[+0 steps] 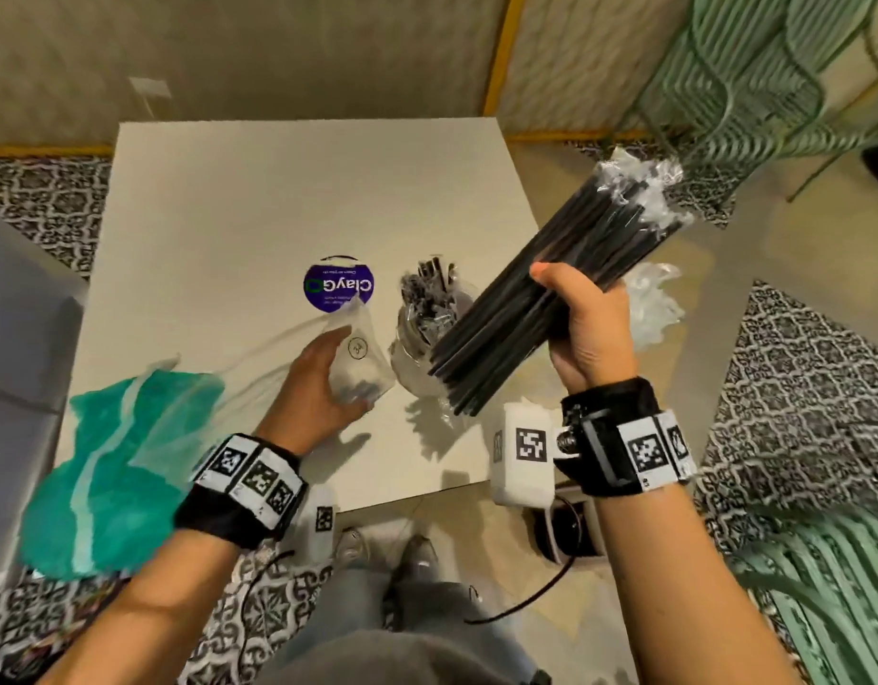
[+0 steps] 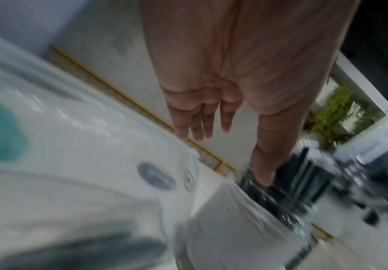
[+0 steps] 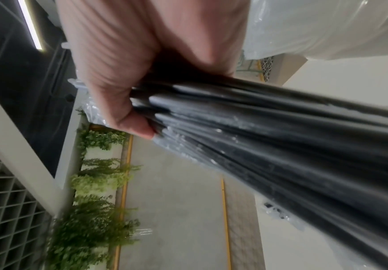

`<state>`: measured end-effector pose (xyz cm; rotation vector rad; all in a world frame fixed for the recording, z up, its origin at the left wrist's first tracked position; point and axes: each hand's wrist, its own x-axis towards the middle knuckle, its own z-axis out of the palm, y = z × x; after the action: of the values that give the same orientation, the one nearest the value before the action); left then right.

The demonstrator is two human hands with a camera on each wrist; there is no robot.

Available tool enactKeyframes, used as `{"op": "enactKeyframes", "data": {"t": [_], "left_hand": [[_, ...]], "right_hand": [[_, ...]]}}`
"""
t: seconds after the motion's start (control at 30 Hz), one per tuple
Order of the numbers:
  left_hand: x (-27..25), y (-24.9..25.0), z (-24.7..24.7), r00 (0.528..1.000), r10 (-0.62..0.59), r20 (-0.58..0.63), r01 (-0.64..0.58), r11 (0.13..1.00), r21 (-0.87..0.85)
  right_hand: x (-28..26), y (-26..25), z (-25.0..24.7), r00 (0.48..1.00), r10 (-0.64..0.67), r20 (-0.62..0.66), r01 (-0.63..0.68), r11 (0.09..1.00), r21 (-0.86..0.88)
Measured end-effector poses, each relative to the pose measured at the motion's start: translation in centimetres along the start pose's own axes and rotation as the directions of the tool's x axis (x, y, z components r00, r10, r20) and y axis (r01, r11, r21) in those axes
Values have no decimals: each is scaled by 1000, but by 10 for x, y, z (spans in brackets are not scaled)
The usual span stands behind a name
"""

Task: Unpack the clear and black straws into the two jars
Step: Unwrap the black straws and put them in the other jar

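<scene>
At the left edge of the white table (image 1: 239, 200), a teal-printed plastic bag (image 1: 110, 467) hangs off the near corner, blurred in both the head and left wrist views. Your left hand (image 1: 323, 383) hovers just right of it, low over the tabletop beside a clear plastic wrapper (image 1: 362, 348), fingers (image 2: 202, 126) straight and spread; whether they touch the film you cannot tell from the blur. Beyond your hand lies a round purple lid (image 1: 338, 288), flat on the table. Right of the wrapper stands a glass jar (image 1: 427, 333) that already carries black straws, their tips pointing up out of its mouth. Further right, your right hand (image 1: 587, 328) is clamped around a bundle of black straws (image 1: 550, 289), thumb over the top and the other fingers hidden behind. The grip sits near the middle of the bundle; the near ends fan out lower left, just above and in front of the jar, while the far ends rise upper right with torn wrapping clinging to them. More crumpled clear film (image 1: 654, 304) lies behind your right hand. The step in hand looks like loading the black straws; next you likely need to strip the remaining wrap, square the loose ends and tip them down into the jar's mouth. No second jar is visible
</scene>
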<state>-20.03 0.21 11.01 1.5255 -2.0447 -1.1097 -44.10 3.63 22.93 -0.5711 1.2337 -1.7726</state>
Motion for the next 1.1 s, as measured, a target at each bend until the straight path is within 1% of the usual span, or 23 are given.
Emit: {"op": "enactKeyframes", "data": {"t": [0.07,0.1,0.17,0.23,0.27,0.3,0.37,0.43,0.47,0.53,0.63,0.7,0.77,0.8,0.83,0.87,0.9,0.93,0.97,1.0,1.03,1.1], "left_hand": [[21,14,31,996,-4,90,13,995,-96],[32,18,44,996,-2,92,14,992,-127],[52,21,63,998,-1,56,13,975,-221],[68,23,75,999,-23,44,38,919,-392],[75,22,81,998,-41,40,55,888,-456],[79,22,86,997,-63,35,72,872,-483],[84,26,87,997,-77,2,69,889,-452],[88,27,88,998,-34,-43,13,907,-422],[89,26,88,999,2,-53,-24,911,-412],[90,25,85,998,43,-39,-54,927,-372],[92,26,80,1000,28,3,-25,929,-368],[93,24,81,1000,4,8,-1,925,-381],[94,24,80,1000,18,2,-16,922,-386],[96,23,81,999,36,-2,-34,920,-392],[95,26,81,999,51,-6,-49,929,-366],[96,25,83,998,65,-18,-67,946,-318],[96,26,83,997,78,-25,-82,966,-245],[97,22,83,995,94,-30,-98,978,-182],[97,20,82,995,94,-25,-96,985,-143],[99,15,83,997,73,-20,-76,986,-152],[101,9,84,998,58,-18,-60,989,-138],[98,10,77,997,74,-16,-75,995,-61]], "right_hand": [[10,6,2,1000,16,-16,-16,1000,18],[16,9,5,1000,21,-23,-20,1000,23],[29,13,10,1000,11,-19,-10,999,35],[42,13,14,1000,-3,-5,3,999,43],[48,14,16,1000,-8,-4,8,999,44],[55,13,17,1000,-13,-5,13,999,40],[67,12,19,1000,-23,-16,23,1000,17],[78,14,18,999,-47,-9,46,997,-54],[84,17,17,998,-67,11,68,990,-120],[90,27,14,993,-84,82,104,952,-289],[88,52,7,987,-33,159,103,880,-463],[77,75,2,981,15,192,90,848,-523],[61,97,2,971,7,240,134,815,-564],[55,107,1,963,-39,265,200,764,-613],[50,118,-1,945,-117,306,303,670,-678],[46,127,-3,913,-181,366,403,553,-729],[46,133,-6,881,-224,417,473,440,-763],[45,137,-8,867,-245,433,497,361,-789],[44,139,-9,875,-244,418,479,314,-820],[41,138,-8,894,-224,388,441,281,-853],[39,138,-11,912,-194,361,402,254,-880],[37,133,-11,933,-119,340,358,214,-909]]}}
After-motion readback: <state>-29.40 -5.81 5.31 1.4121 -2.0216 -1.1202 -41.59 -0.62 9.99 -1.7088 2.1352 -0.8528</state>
